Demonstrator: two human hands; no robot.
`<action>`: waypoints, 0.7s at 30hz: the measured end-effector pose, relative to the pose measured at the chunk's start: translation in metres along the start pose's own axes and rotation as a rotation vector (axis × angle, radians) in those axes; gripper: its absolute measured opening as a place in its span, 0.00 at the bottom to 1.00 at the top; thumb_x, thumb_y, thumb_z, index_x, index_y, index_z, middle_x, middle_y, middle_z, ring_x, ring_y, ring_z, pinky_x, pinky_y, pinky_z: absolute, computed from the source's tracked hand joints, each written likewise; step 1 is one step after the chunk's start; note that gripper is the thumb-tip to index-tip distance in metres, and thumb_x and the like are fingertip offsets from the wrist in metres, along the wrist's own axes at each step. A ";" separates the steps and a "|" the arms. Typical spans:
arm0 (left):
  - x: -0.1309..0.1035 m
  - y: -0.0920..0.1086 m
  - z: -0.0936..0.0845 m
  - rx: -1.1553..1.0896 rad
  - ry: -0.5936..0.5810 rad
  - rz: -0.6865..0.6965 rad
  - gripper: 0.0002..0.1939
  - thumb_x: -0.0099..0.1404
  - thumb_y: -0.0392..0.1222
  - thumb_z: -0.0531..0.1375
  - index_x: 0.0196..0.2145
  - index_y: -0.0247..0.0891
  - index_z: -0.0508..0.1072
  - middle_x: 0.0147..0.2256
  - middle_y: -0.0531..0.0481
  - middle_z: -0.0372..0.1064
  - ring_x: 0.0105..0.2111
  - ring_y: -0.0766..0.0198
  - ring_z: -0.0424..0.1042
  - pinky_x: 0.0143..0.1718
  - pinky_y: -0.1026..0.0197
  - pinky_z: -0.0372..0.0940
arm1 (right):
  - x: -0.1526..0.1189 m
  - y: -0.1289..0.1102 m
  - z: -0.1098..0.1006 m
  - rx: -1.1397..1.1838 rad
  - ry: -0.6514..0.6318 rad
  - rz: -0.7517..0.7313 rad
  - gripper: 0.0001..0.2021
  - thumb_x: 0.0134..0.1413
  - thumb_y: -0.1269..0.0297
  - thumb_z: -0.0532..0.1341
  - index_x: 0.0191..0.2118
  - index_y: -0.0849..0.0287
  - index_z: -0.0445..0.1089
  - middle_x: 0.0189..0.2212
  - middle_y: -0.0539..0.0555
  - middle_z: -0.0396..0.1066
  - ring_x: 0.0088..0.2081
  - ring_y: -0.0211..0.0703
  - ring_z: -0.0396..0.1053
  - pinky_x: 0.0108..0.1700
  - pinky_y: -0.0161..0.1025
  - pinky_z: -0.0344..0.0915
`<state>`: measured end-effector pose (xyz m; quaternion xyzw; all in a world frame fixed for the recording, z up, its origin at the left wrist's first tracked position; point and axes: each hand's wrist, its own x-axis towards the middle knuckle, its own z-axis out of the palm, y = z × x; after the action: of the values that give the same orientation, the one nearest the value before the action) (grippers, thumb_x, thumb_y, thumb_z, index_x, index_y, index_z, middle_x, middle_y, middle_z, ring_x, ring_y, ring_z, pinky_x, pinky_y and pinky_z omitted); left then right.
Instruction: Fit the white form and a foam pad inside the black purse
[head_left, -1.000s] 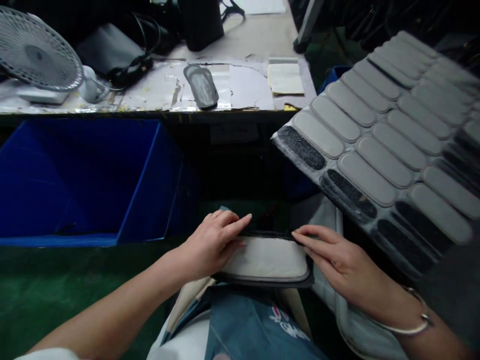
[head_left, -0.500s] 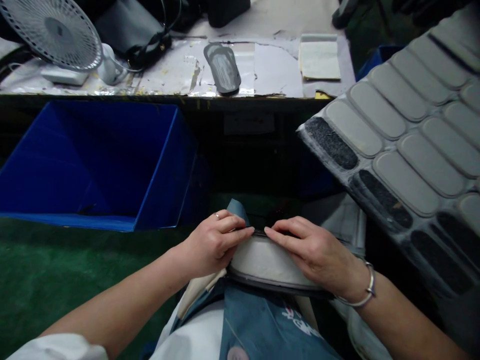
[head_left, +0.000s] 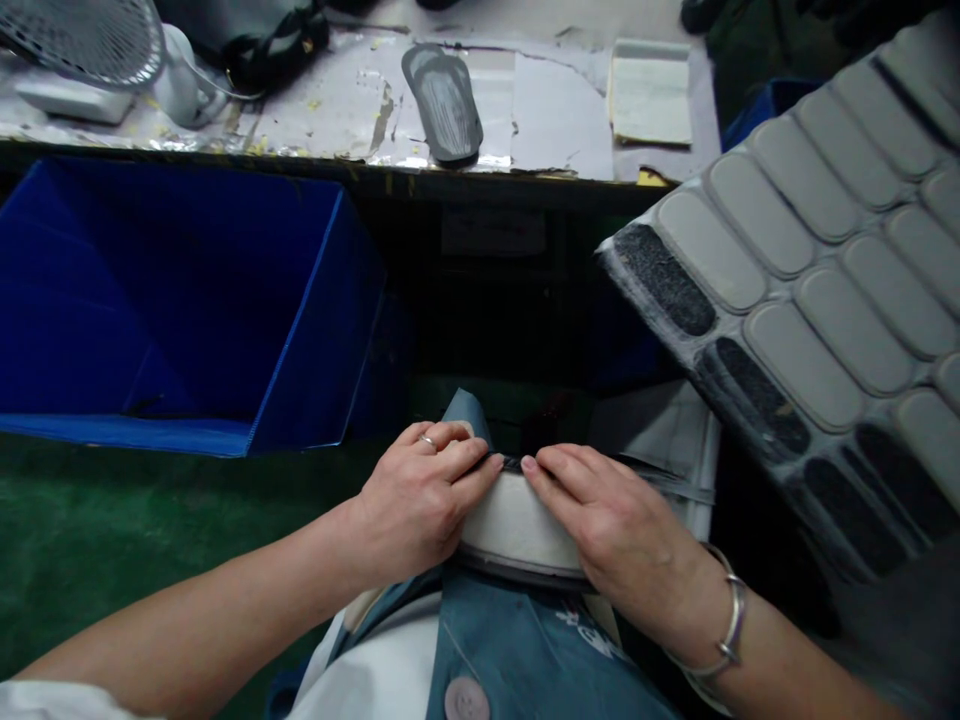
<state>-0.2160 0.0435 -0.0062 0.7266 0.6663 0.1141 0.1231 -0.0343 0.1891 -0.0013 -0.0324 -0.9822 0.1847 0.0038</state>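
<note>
Close in front of my apron lies a pale, rounded pad with a dark rim (head_left: 517,525). My left hand (head_left: 424,490) is closed at the far left part of that rim, thumb and fingers pinched together. Opposite it, my right hand (head_left: 615,520) grips the far right part, its fingers bent over the edge and its palm covering the pad's right end. A short stretch of dark rim shows between the fingertips. Just beyond my left fingers a blue-grey flap (head_left: 466,408) sticks up; where it is fixed is hidden.
At the right stands a slanted board (head_left: 679,345) with rows of pale oval pads (head_left: 806,365) and several dark oval patches. A blue bin (head_left: 300,330) is at the left. The worktable (head_left: 345,100) ahead carries a grey sole-shaped piece (head_left: 446,105), a notepad (head_left: 651,95) and a fan (head_left: 97,40).
My view has shifted slightly, so table and bin sit higher and further left. Both hands stay at the rim; the right fingers have come a little nearer the left ones.
</note>
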 end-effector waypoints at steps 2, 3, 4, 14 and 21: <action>-0.001 0.001 0.000 -0.036 -0.016 -0.008 0.24 0.57 0.33 0.55 0.52 0.36 0.68 0.49 0.44 0.68 0.52 0.49 0.62 0.49 0.46 0.61 | 0.002 -0.004 0.000 -0.020 0.012 0.005 0.20 0.55 0.78 0.52 0.54 0.73 0.65 0.47 0.63 0.68 0.48 0.52 0.62 0.52 0.49 0.68; -0.002 0.001 0.000 -0.063 -0.010 -0.008 0.24 0.56 0.32 0.55 0.52 0.35 0.68 0.49 0.43 0.68 0.52 0.48 0.62 0.50 0.46 0.61 | 0.002 -0.004 -0.001 -0.011 0.008 0.014 0.20 0.55 0.78 0.52 0.53 0.72 0.66 0.46 0.62 0.68 0.48 0.52 0.62 0.52 0.49 0.68; -0.002 0.001 0.002 -0.094 0.005 -0.004 0.24 0.56 0.31 0.55 0.52 0.35 0.69 0.49 0.42 0.68 0.53 0.48 0.61 0.51 0.46 0.62 | 0.002 -0.003 -0.003 0.014 -0.007 0.028 0.19 0.56 0.78 0.52 0.53 0.70 0.67 0.46 0.62 0.68 0.48 0.51 0.62 0.51 0.48 0.68; -0.013 -0.010 0.011 -0.758 0.325 -0.310 0.16 0.65 0.34 0.54 0.50 0.39 0.71 0.44 0.43 0.71 0.44 0.60 0.70 0.44 0.56 0.67 | 0.004 0.006 0.002 0.202 -0.064 0.084 0.26 0.55 0.81 0.49 0.57 0.55 0.65 0.51 0.59 0.65 0.49 0.47 0.63 0.50 0.47 0.68; -0.016 -0.012 0.009 -0.590 0.342 -0.169 0.18 0.62 0.35 0.58 0.50 0.38 0.71 0.42 0.42 0.71 0.41 0.59 0.70 0.42 0.55 0.66 | 0.007 0.023 0.003 0.483 0.006 0.062 0.28 0.55 0.81 0.49 0.61 0.61 0.58 0.52 0.58 0.65 0.51 0.38 0.66 0.53 0.36 0.66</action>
<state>-0.2260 0.0279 -0.0189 0.5725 0.6733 0.4111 0.2233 -0.0397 0.2099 -0.0121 -0.0611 -0.9082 0.4140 0.0087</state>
